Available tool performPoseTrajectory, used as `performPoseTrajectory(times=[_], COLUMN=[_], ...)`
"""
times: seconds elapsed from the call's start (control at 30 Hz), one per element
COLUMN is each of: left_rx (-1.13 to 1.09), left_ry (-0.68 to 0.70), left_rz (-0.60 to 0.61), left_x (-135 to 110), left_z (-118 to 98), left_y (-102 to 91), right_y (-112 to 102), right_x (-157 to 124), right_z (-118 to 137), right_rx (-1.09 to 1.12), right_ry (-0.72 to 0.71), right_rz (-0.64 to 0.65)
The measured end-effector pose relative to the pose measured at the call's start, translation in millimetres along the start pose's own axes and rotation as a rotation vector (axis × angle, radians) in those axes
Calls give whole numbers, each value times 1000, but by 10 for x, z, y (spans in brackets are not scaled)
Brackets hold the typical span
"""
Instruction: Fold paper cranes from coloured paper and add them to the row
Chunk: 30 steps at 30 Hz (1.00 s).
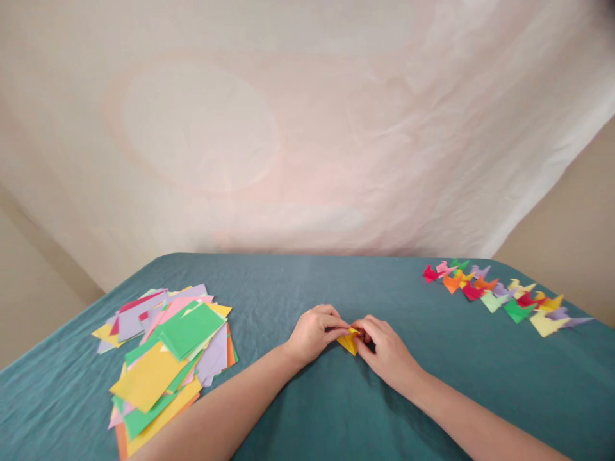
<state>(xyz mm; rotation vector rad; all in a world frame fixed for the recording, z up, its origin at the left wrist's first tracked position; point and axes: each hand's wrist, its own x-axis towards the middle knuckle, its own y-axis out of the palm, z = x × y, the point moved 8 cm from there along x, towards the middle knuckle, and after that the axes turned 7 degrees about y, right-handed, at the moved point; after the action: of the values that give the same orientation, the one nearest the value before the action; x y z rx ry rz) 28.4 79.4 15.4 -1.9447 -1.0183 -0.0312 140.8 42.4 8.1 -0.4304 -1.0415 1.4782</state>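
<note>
Between my two hands is a small folded piece of yellow paper [348,344], just above or on the cloth at the middle of the table. My left hand [318,331] pinches its left and upper edge between thumb and fingers. From the other side, my right hand [384,349] grips the paper's right edge, thumb below and curled fingers above. The fingertips of both hands nearly meet and cover part of the folds, so the paper's full shape is hidden.
A loose heap of coloured paper sheets [195,330] lies on the left of the table. Several folded paper birds [519,311] stand in slanting rows at the right edge. A green-blue cloth [288,282] covers the table, and a pale sheet [307,128] hangs behind it.
</note>
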Motion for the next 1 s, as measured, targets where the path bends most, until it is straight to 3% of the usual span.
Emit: performPoseTrajectory(times=[0.43, 1.0], left_rx=[187, 241], left_ry=[74, 114], left_rz=[-16, -43], left_x=[-6, -10], left_z=[-102, -155], left_y=[-3, -5], right_y=[-15, -93], right_x=[-12, -8], right_z=[20, 68], right_rx=[-25, -17], right_ry=[-3, 37], right_rz=[1, -80])
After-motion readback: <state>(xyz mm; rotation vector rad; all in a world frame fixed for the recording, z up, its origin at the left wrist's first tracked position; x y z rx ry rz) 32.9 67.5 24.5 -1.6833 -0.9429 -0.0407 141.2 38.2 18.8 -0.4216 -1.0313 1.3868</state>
